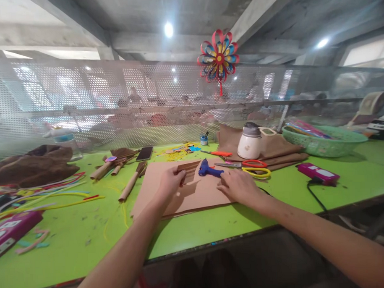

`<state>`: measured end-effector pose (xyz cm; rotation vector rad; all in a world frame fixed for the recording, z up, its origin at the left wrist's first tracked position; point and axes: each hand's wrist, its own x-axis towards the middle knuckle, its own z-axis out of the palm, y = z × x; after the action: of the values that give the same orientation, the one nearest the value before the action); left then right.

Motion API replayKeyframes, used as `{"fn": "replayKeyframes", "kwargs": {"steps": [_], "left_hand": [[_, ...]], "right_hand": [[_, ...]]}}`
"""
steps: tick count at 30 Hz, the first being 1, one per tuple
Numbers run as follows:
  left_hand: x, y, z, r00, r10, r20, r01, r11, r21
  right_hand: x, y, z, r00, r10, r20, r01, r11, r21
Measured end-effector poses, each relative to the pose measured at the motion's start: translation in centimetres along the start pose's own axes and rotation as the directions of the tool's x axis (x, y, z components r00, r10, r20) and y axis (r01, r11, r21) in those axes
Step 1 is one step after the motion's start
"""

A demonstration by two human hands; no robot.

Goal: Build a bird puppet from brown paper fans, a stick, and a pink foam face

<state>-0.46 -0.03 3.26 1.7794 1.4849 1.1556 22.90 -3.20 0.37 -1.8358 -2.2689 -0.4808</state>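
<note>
A brown sheet with folded pleats (189, 171) is pinched between the thumb and fingers of my left hand (172, 183), above a stack of light brown paper (152, 185). My right hand (239, 185) is closed at the handle end of a blue hot glue gun (210, 169), whose nozzle end is towards the pleated sheet. The fingertips under that handle are partly hidden. Just beyond my right hand lie scissors with red and yellow handles (257, 168).
Rolled brown paper tubes (130, 186) and a phone (145, 153) lie left. Behind are a small blue bottle (204, 139), an orange-handled tool (220, 153) and a white jar (249, 143) by brown cloth (286, 151). A green basket (327, 145) and purple power strip (319, 174) are right.
</note>
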Motion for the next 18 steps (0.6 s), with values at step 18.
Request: {"fn": "replayKeyframes", "kwargs": {"steps": [18], "left_hand": [[0.6,-0.6,-0.2,1.0,0.006,0.001,-0.006,0.996,0.088]], "right_hand": [[1.6,2.5,-0.8,0.852,-0.4,0.337,0.358,0.916,0.18]]}}
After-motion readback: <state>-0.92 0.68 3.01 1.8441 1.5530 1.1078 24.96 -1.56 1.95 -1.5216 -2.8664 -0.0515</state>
